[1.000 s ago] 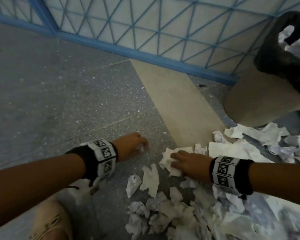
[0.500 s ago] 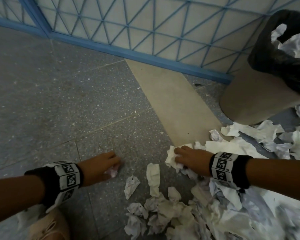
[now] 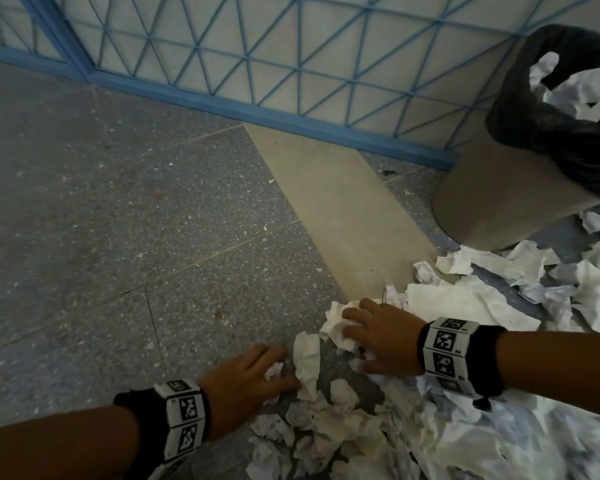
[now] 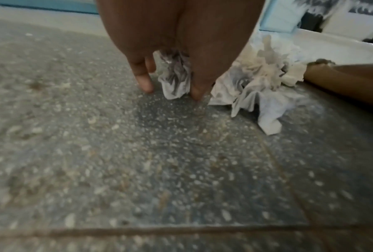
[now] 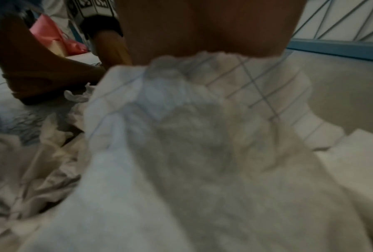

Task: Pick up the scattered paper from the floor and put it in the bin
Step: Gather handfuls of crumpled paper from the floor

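Two hands are seen low over the floor (image 3: 125, 237), both at the left edge of the paper heap (image 3: 378, 441). Left hand (image 3: 246, 379) first: a small crumpled scrap (image 4: 176, 78) is pinched between its thumb and fingers (image 4: 143, 80), fingertips down on the floor. Just right of those fingers an upright crumpled strip (image 3: 307, 362) stands, long axis running away from the person, touching or nearly touching the thumb; which cannot be told. Further right, the right hand (image 3: 378, 341) is laid over a larger crumpled sheet (image 3: 336, 323), fingers curled into it, so a gathering grip is judged; in the right wrist view ruled paper (image 5: 202, 136) fills the frame under the palm and the fingertips are hidden. Most loose paper lies right of and nearer the person than both sets of fingers. The bin (image 3: 520, 174), black liner already holding some paper, stands far right and ahead, well apart from both hands. The right hand is the nearer to it, so the carry is judged to run rightward and forward, with the left-hand scrap having further to travel.
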Available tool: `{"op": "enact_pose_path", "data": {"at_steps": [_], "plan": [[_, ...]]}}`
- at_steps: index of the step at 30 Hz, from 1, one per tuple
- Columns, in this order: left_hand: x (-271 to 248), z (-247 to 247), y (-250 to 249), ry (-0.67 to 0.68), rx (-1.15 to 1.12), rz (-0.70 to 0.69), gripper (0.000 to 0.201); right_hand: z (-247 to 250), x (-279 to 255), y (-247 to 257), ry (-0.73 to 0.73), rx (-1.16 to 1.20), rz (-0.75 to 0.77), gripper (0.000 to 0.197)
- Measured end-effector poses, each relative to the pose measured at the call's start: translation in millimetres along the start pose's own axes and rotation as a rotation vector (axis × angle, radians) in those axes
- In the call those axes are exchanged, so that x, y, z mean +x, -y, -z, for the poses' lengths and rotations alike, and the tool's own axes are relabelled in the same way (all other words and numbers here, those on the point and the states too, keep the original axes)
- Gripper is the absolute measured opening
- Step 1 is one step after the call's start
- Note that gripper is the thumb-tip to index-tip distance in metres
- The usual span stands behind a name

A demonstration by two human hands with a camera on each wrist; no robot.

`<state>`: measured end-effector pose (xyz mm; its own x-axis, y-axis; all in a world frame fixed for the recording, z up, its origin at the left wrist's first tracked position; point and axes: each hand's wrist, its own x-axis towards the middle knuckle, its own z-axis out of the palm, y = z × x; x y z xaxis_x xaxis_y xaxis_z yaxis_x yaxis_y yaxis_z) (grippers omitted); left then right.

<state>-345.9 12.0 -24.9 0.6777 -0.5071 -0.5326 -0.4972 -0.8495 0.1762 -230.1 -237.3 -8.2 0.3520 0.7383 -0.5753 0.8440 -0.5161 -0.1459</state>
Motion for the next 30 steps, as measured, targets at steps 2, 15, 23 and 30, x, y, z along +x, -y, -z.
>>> {"op": "enact_pose_path", "data": {"at_steps": [2, 15, 23, 30], "plan": [[7.5, 9.5, -0.3, -0.012, -0.053, -0.024, 0.057, -0.4, -2.3, -1.3, 0.066, -0.018, -0.009, 0.057], [51.3, 52.8, -8.4, 0.149, 0.087, -0.214, 0.056, 9.7, 0.7, -21.0, -0.010, 0.117, -0.077, 0.034], [98.5, 130.4, 0.5, -0.175, -0.166, -0.103, 0.040, 99.1, -39.0, -54.7, -0.599, 0.356, -0.315, 0.032], [148.8, 314.3, -18.8, -0.925, -0.597, -0.133, 0.054, 193.0, -122.8, -113.4, -1.308, 0.385, -0.684, 0.038]]}}
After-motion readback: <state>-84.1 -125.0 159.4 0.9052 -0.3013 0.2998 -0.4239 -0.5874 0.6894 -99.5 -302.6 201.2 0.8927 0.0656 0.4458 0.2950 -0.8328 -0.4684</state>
